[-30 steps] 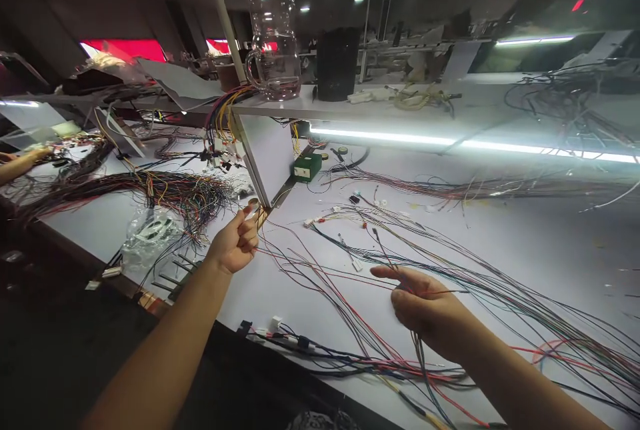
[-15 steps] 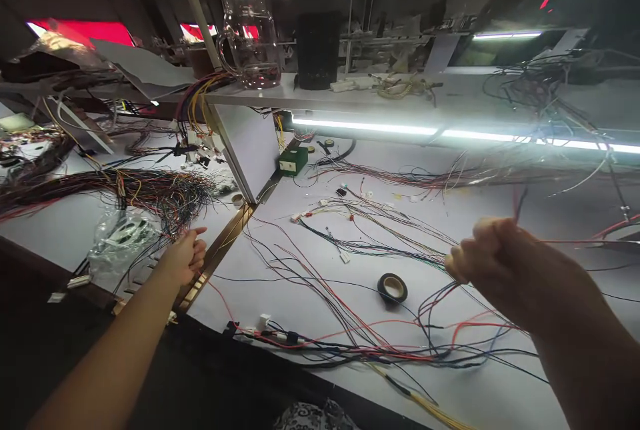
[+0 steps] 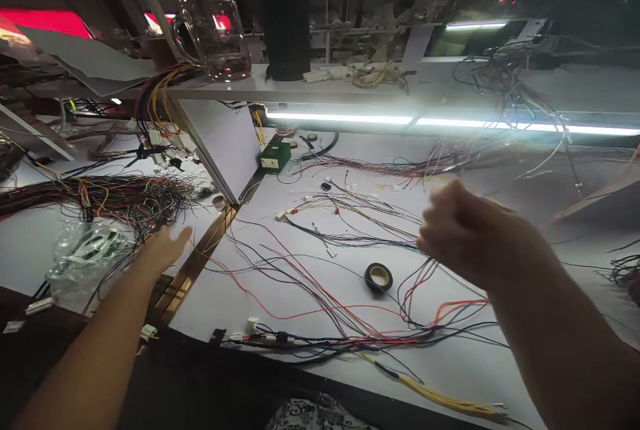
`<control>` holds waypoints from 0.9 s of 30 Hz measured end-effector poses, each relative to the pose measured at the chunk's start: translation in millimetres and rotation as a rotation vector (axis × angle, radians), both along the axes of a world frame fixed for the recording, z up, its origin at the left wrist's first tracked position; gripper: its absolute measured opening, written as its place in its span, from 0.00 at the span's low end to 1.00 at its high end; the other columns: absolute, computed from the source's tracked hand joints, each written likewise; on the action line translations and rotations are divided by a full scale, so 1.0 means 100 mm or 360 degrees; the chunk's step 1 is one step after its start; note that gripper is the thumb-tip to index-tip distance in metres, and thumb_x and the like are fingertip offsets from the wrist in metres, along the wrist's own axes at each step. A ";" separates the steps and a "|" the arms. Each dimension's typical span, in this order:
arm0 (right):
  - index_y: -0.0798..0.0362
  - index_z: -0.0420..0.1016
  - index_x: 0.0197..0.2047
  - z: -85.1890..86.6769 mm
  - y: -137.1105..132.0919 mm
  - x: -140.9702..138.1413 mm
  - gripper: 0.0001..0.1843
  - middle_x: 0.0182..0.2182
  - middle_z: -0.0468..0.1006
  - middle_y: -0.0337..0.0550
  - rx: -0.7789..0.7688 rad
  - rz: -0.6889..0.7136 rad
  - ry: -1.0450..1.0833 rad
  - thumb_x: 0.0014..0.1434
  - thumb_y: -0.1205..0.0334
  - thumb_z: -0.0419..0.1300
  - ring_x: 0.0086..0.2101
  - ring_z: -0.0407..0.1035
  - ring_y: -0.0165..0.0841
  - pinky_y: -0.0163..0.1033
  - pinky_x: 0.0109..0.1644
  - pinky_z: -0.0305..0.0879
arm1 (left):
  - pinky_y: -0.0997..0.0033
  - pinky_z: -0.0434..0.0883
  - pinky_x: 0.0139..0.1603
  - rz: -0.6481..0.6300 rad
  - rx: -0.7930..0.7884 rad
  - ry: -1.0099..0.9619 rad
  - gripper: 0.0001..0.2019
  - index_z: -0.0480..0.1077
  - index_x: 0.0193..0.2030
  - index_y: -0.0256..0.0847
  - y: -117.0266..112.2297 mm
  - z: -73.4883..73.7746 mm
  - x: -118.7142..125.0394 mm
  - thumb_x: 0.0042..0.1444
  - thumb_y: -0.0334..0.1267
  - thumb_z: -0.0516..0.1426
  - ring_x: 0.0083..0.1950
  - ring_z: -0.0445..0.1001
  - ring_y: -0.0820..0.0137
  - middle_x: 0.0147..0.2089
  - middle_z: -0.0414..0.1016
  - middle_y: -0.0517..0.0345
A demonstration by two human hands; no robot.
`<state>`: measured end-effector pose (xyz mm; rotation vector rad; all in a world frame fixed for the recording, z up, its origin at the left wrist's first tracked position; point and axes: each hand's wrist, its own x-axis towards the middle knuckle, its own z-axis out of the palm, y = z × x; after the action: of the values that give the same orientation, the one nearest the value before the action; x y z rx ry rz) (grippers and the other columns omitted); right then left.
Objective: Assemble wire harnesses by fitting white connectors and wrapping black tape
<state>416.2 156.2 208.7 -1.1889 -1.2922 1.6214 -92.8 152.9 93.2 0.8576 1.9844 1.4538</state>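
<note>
My left hand [image 3: 163,251] is over the left side of the bench, beside a dark wire bundle [image 3: 145,200], its thumb spread away from the fingers and nothing seen in it. Thin red wire [image 3: 250,293] lies loose on the white table to its right. Slightly blurred, my right hand [image 3: 455,233] is closed above the right part of the table. Whatever its fingers hold is hidden. Below it run red and black wires [image 3: 420,290]. A taped wire harness [image 3: 320,343] with white connectors stretches along the front edge.
A black tape roll [image 3: 379,277] lies mid-table. Behind it are loose connector leads [image 3: 345,207] and a green box [image 3: 275,157]. Overhead, a shelf [image 3: 280,89] carries a glass jug [image 3: 215,50] and tangled wires. A plastic bag [image 3: 90,250] sits at left; yellow wires [image 3: 445,401] at front.
The view has shifted to the right. My left hand's thumb has spread, and the red wire near it now lies slack. Wire ends above my right fist no longer show.
</note>
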 end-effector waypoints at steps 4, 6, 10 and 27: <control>0.50 0.62 0.29 -0.19 0.15 -0.51 0.19 0.17 0.47 0.28 -0.0183 0.0590 0.0523 0.64 0.46 0.52 0.18 0.38 0.23 0.32 0.22 0.39 | 0.58 0.60 0.62 -0.0351 0.0067 0.0422 0.26 0.72 0.47 0.43 -0.10 0.22 1.05 0.37 0.36 0.70 0.69 0.50 0.48 0.67 0.60 0.51; 0.52 0.62 0.29 -0.27 0.21 -0.72 0.19 0.17 0.48 0.28 -0.0267 0.0743 0.0585 0.66 0.48 0.51 0.18 0.37 0.23 0.32 0.21 0.37 | 0.55 0.55 0.65 -0.1140 0.0078 0.0457 0.30 0.69 0.56 0.46 -0.21 0.27 1.74 0.44 0.41 0.67 0.66 0.57 0.50 0.64 0.64 0.49; 0.53 0.61 0.29 -0.30 0.27 -1.00 0.19 0.16 0.51 0.28 -0.0333 0.0898 0.0679 0.68 0.51 0.50 0.18 0.39 0.22 0.30 0.21 0.38 | 0.52 0.61 0.58 -0.2001 0.0265 0.0434 0.34 0.69 0.58 0.47 -0.34 0.20 2.81 0.42 0.46 0.68 0.59 0.65 0.47 0.58 0.70 0.45; 0.48 0.60 0.64 -1.24 -0.18 0.12 0.35 0.53 0.73 0.49 0.0462 0.0833 -0.0932 0.56 0.53 0.63 0.48 0.69 0.42 0.46 0.52 0.63 | 0.72 0.53 0.19 -0.1892 -0.0537 -0.0438 0.32 0.74 0.28 0.38 -0.23 -0.55 3.14 0.60 0.63 0.42 0.13 0.54 0.75 0.13 0.61 0.62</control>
<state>428.3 138.4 84.7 -1.2516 -2.2809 1.3834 220.8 130.3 37.9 1.2525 1.0572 0.4796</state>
